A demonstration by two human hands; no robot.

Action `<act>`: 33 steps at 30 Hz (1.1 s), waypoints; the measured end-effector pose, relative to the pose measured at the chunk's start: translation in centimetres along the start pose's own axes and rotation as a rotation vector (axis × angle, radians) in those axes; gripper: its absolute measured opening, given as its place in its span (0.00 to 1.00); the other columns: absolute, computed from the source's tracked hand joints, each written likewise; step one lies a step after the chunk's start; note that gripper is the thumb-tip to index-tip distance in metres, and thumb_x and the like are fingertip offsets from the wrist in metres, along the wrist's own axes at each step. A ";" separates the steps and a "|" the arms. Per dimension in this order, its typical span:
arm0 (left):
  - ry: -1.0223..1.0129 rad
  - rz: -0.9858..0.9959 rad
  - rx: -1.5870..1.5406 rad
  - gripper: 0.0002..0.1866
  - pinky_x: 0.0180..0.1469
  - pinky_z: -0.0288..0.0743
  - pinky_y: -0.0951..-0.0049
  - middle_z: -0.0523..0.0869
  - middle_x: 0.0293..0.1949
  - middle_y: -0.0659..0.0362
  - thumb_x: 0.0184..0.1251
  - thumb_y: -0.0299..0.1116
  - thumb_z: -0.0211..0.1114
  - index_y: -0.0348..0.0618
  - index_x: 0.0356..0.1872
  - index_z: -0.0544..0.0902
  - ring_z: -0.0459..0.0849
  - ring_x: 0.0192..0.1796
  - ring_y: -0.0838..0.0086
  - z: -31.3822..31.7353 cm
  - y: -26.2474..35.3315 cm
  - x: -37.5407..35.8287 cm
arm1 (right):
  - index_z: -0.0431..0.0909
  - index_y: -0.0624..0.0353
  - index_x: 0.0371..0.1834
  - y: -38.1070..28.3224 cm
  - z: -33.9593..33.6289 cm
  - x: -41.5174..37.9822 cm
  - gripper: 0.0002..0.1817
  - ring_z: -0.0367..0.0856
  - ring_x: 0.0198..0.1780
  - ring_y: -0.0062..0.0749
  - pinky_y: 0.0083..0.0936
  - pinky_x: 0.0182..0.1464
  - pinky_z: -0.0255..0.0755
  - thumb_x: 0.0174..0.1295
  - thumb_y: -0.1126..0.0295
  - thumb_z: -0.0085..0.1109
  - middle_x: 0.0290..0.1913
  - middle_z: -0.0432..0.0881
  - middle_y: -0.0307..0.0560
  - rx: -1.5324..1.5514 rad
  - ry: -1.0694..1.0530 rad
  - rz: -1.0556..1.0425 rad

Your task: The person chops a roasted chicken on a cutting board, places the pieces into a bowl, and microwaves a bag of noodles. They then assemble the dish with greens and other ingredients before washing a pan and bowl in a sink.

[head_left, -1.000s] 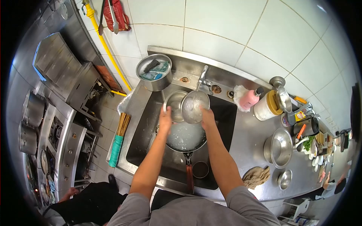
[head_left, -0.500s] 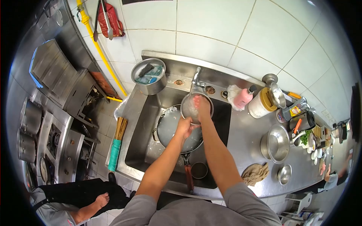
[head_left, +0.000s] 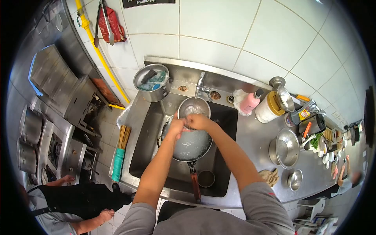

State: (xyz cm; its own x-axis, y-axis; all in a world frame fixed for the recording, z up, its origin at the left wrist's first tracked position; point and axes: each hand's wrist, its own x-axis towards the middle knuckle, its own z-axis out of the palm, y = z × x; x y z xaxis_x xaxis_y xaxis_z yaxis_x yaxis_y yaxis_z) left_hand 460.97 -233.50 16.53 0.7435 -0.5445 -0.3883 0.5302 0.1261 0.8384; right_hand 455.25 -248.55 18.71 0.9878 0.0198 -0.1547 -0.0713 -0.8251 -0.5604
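A round metal bowl (head_left: 194,105) is tipped under the running faucet (head_left: 200,87), and water falls into it. My left hand (head_left: 177,127) is closed on the bowl's near left rim. My right hand (head_left: 199,122) is also closed at the near rim, its fingers curled over the edge beside the left hand. Below the bowl, a large pan (head_left: 191,145) with cloudy, sudsy water sits in the sink (head_left: 224,156); its brown handle (head_left: 196,187) points toward me. A small round container (head_left: 206,178) stands right of the handle.
A pot with scrubbing pads (head_left: 152,83) stands at the sink's back left corner. On the right counter are a pink bottle (head_left: 250,102), a white jar (head_left: 266,109), metal bowls (head_left: 285,149) and a brown cloth (head_left: 270,177). A person in a black apron (head_left: 74,203) stands at left.
My right hand has come out of the bowl's inside to its near rim. The bowl has shifted slightly left, and water now shows pouring into it.
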 end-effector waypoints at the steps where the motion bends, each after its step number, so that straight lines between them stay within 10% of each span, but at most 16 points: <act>1: 0.045 0.065 0.049 0.23 0.31 0.89 0.56 0.82 0.45 0.49 0.61 0.18 0.53 0.42 0.60 0.71 0.86 0.39 0.59 -0.4 0.5 -0.3 | 0.82 0.57 0.37 0.5 -0.6 -0.4 0.06 0.81 0.48 0.49 0.39 0.52 0.73 0.61 0.69 0.58 0.43 0.83 0.50 -0.060 0.175 -0.155; 3: 0.116 0.078 -0.085 0.20 0.32 0.88 0.59 0.83 0.46 0.52 0.65 0.21 0.56 0.42 0.58 0.73 0.86 0.38 0.60 -1.3 -0.5 0.3 | 0.83 0.57 0.37 1.5 -1.4 -0.9 0.05 0.79 0.52 0.48 0.41 0.54 0.71 0.62 0.71 0.59 0.47 0.83 0.45 -0.180 0.518 -0.458; 7: 0.168 0.049 -0.218 0.21 0.41 0.85 0.62 0.84 0.51 0.52 0.70 0.26 0.61 0.48 0.63 0.71 0.86 0.44 0.64 -2.4 -4.5 3.2 | 0.84 0.61 0.44 -1.6 -5.1 -0.5 0.10 0.80 0.53 0.43 0.37 0.57 0.71 0.67 0.68 0.58 0.51 0.83 0.47 0.239 0.964 -0.215; 8: 0.156 0.085 -0.265 0.22 0.45 0.83 0.62 0.84 0.51 0.53 0.70 0.26 0.62 0.48 0.63 0.71 0.86 0.47 0.63 -2.2 -5.5 3.8 | 0.81 0.63 0.55 -1.5 -6.0 -0.6 0.16 0.79 0.59 0.35 0.30 0.63 0.70 0.73 0.64 0.53 0.57 0.82 0.48 0.602 0.540 -0.099; 12: 0.059 0.033 -0.544 0.24 0.58 0.77 0.59 0.84 0.52 0.55 0.68 0.25 0.65 0.43 0.64 0.71 0.83 0.55 0.61 0.5 -5.1 1.6 | 0.82 0.63 0.55 -2.8 -4.8 0.2 0.19 0.80 0.55 0.29 0.27 0.60 0.71 0.76 0.59 0.51 0.53 0.85 0.45 0.721 0.260 -0.084; 16: -0.220 -0.076 -0.804 0.22 0.65 0.73 0.49 0.80 0.61 0.54 0.72 0.37 0.61 0.44 0.64 0.73 0.78 0.63 0.56 -0.8 -5.7 0.5 | 0.82 0.68 0.52 0.3 -4.4 1.6 0.20 0.82 0.49 0.31 0.27 0.56 0.72 0.73 0.59 0.53 0.47 0.87 0.50 1.124 0.424 0.180; 21: -0.456 -0.001 -0.875 0.19 0.59 0.80 0.50 0.85 0.56 0.54 0.74 0.47 0.57 0.51 0.58 0.79 0.83 0.59 0.59 -2.0 -5.3 0.4 | 0.82 0.60 0.52 4.6 -2.7 4.0 0.18 0.79 0.58 0.44 0.35 0.60 0.72 0.63 0.63 0.63 0.55 0.82 0.55 0.391 0.842 0.426; 25: -0.034 -0.122 -0.589 0.13 0.54 0.83 0.61 0.86 0.49 0.59 0.75 0.39 0.58 0.50 0.55 0.80 0.86 0.50 0.65 -2.2 -5.6 -1.5 | 0.84 0.52 0.45 7.5 -1.3 4.5 0.15 0.80 0.54 0.53 0.45 0.63 0.69 0.54 0.64 0.69 0.47 0.84 0.54 -0.088 0.867 0.530; 26: 0.034 -0.145 -0.473 0.12 0.53 0.83 0.64 0.86 0.50 0.58 0.73 0.32 0.61 0.48 0.55 0.80 0.86 0.51 0.68 -1.7 -4.7 -2.6 | 0.85 0.51 0.43 8.8 -1.7 4.9 0.13 0.82 0.53 0.50 0.42 0.61 0.71 0.54 0.64 0.69 0.47 0.85 0.54 0.044 0.584 0.548; 29: -0.044 -0.092 -0.416 0.14 0.54 0.83 0.64 0.86 0.51 0.57 0.70 0.29 0.64 0.45 0.56 0.79 0.86 0.51 0.68 -5.2 -6.9 -2.6 | 0.85 0.54 0.41 9.6 -1.8 5.5 0.11 0.83 0.51 0.45 0.38 0.55 0.75 0.55 0.65 0.68 0.48 0.85 0.54 0.331 0.674 0.407; 33: -0.095 -0.116 -0.411 0.17 0.58 0.80 0.64 0.85 0.50 0.56 0.64 0.25 0.67 0.40 0.54 0.78 0.84 0.53 0.65 -6.1 -5.8 -3.3 | 0.66 0.53 0.70 2.3 -3.4 2.1 0.28 0.80 0.46 0.33 0.33 0.47 0.77 0.68 0.63 0.61 0.56 0.78 0.48 1.151 0.773 0.168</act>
State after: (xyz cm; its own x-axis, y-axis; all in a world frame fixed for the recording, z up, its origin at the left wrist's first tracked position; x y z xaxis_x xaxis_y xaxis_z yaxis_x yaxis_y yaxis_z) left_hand 457.91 -227.40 10.57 0.6391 -0.6459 -0.4176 0.7402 0.3690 0.5621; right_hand 457.66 -252.30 19.84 0.7547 -0.6559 -0.0148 0.1047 0.1427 -0.9842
